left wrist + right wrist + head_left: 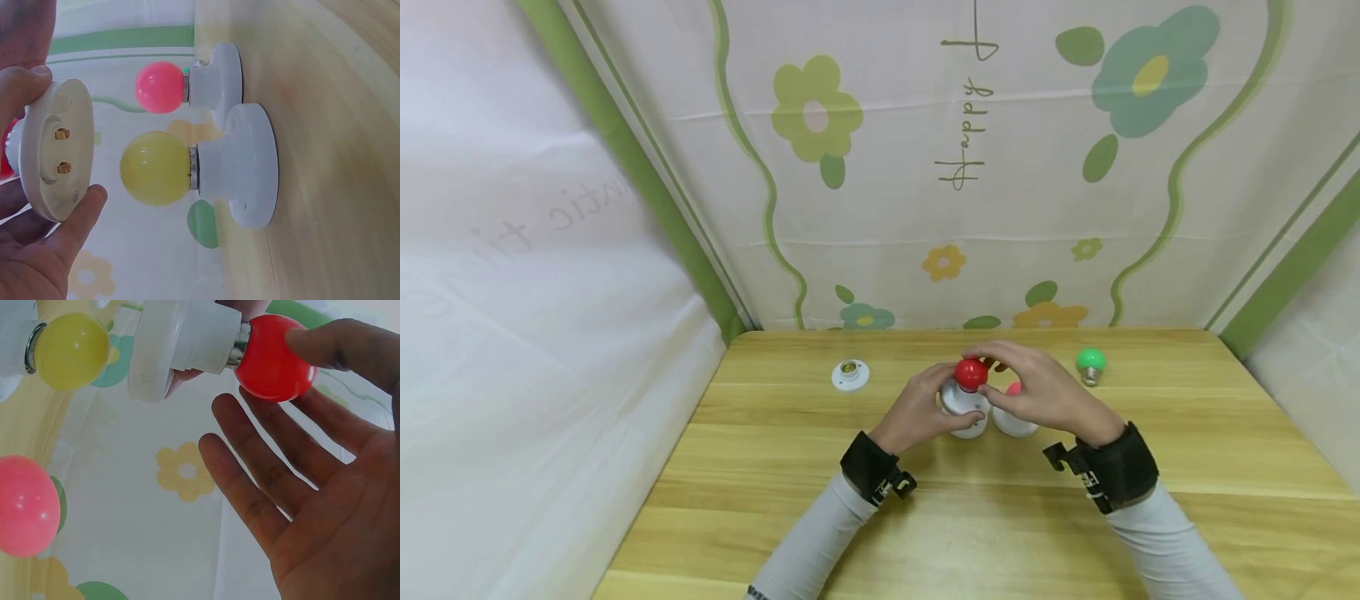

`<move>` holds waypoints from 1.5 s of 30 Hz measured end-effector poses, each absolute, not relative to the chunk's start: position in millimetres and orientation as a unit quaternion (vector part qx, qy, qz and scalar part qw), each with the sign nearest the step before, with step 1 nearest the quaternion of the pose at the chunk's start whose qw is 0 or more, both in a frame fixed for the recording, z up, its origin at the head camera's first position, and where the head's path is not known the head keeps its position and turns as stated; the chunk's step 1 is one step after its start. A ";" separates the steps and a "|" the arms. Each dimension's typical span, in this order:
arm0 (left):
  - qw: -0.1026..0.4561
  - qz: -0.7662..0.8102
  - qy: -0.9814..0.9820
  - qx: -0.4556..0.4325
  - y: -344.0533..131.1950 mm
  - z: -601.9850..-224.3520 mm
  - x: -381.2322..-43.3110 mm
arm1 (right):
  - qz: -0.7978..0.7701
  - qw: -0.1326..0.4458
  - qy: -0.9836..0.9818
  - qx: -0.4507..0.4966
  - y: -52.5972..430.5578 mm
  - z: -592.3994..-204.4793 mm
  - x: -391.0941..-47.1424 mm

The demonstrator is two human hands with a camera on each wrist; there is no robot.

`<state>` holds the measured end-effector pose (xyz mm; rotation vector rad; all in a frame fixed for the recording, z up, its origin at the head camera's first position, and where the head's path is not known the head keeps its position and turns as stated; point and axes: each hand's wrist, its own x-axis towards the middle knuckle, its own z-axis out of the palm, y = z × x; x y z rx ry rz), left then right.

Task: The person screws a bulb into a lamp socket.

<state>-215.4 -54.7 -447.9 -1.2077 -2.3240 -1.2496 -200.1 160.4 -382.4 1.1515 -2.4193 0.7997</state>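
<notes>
Above the table (pixel 1000 533), the hands (pixel 920 410) (pixel 1043 390) grip a red bulb (pixel 972 375) and socket (pixel 206 337) between them.

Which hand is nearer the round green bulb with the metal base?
Right: the right hand, pinching the round red bulb, is just left of the green bulb. The left hand, holding the round white socket, is farther left.

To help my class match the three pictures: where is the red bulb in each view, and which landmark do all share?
Head: red bulb, right of centre, between the left hand and right hand.
Left wrist: red bulb, cut by the left edge, partly hidden behind the white socket.
Right wrist: red bulb, upper right of centre.
Shared landmark: pink bulb, partly hidden by the right hand in the head view.
</notes>
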 end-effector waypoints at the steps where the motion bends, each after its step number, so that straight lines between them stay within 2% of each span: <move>1: 0.117 -0.426 -0.796 -0.414 -55.1 -448.2 -215.8 | 0.279 0.174 -0.856 0.400 160.3 -382.3 -200.1; 7: 0.105 -0.422 -0.799 -0.416 -56.6 -448.3 -216.2 | 0.259 0.187 -0.877 0.360 159.1 -380.7 -198.8; 13: 0.111 -0.416 -0.801 -0.416 -56.0 -447.3 -215.5 | 0.261 0.173 -0.887 0.339 159.2 -380.8 -197.8; 22: 0.126 -0.426 -0.798 -0.406 -53.5 -447.8 -214.6 | 0.295 0.155 -0.849 0.411 159.4 -382.5 -201.3; 26: 0.124 -0.439 -0.791 -0.407 -53.8 -432.9 -203.3 | 0.306 0.164 -0.832 0.433 158.7 -384.8 -202.8; 38: 0.098 -0.425 -0.799 -0.413 -56.7 -447.7 -215.9 | 0.285 0.176 -0.841 0.425 159.2 -384.6 -203.2; 45: 0.107 -0.413 -0.801 -0.420 -58.6 -445.8 -215.5 | 0.279 0.195 -0.848 0.406 159.1 -384.0 -202.2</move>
